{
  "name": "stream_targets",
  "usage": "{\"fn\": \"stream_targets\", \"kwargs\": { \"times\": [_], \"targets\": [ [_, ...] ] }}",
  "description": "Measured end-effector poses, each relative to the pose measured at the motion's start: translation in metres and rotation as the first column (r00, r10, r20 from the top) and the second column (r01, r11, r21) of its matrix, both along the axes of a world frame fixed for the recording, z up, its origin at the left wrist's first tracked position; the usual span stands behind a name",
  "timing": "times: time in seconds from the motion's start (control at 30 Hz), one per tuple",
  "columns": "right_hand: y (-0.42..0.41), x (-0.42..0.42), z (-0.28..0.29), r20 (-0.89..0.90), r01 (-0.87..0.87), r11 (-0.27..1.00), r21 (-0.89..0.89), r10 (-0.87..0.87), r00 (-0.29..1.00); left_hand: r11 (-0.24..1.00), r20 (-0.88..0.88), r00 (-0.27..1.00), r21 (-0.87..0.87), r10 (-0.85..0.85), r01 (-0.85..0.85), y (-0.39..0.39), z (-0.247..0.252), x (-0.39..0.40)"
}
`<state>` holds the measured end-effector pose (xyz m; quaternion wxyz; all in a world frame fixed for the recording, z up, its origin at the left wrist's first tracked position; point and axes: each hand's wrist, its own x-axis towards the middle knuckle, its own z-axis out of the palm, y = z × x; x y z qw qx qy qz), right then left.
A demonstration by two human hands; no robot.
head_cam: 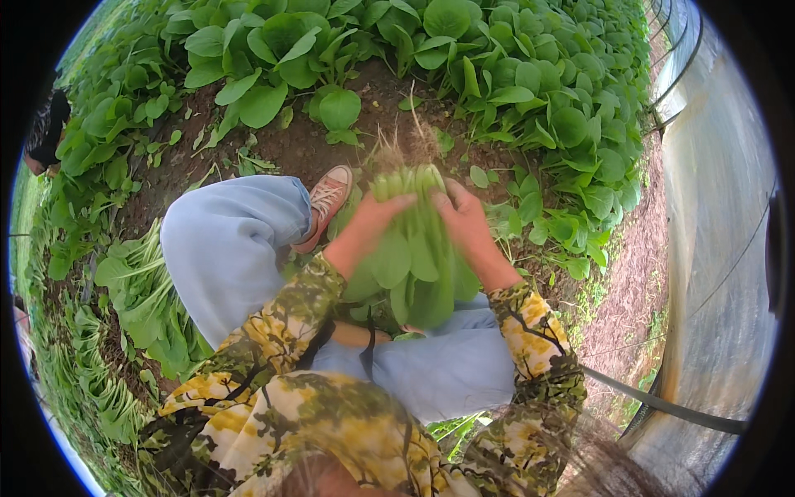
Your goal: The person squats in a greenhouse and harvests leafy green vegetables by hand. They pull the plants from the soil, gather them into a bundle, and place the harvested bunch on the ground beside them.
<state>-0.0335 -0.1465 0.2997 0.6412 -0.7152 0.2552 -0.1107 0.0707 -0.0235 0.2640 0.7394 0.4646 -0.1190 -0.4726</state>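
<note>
Between my two hands is a bunch of leafy greens (413, 248), pulled up whole. Its pale stems and thin, soil-coloured roots point away from me, while the broad leaves hang towards my lap. My left hand (372, 223) grips the stems from the left, thumb lying across them. From the right, my right hand (461, 217) closes on the same stems just below the roots. Both hands and the bunch are slightly blurred, and the fingers behind the stems are hidden.
Dense rows of growing greens (528, 81) fill the far side beyond bare soil (379, 90). Pulled greens (146, 298) lie in a pile left of my bent knee (230, 230). A plastic sheet wall (714, 217) runs along the right. Part of another person (46, 133) shows at far left.
</note>
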Motion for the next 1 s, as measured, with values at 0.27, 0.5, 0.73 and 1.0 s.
{"fn": "stream_targets", "kwargs": {
  "times": [0.27, 0.5, 0.73, 1.0],
  "targets": [
    [0.017, 0.027, -0.008, -0.132, 0.073, 0.989, -0.128, -0.09, 0.987, 0.993, -0.15, 0.986, -0.085, 0.073, -0.086, 0.005, -0.021, 0.0],
    [0.024, 0.029, -0.04, -0.025, 0.065, 0.966, -0.251, -0.074, 0.997, 0.991, -0.042, 0.999, -0.13, 0.02, -0.025, 0.004, -0.022, -0.005],
    [0.009, 0.026, -0.02, -0.21, -0.189, 0.823, -0.536, 0.087, 0.974, 0.998, 0.069, 0.997, 0.046, 0.038, -0.041, 0.003, -0.031, 0.0],
    [-0.003, 0.004, 0.08, -0.067, -0.123, 0.104, -0.987, 0.425, 0.902, 0.99, -0.136, 0.984, 0.056, -0.119, 0.128, 0.0, -0.008, 0.003]
  ]
}}
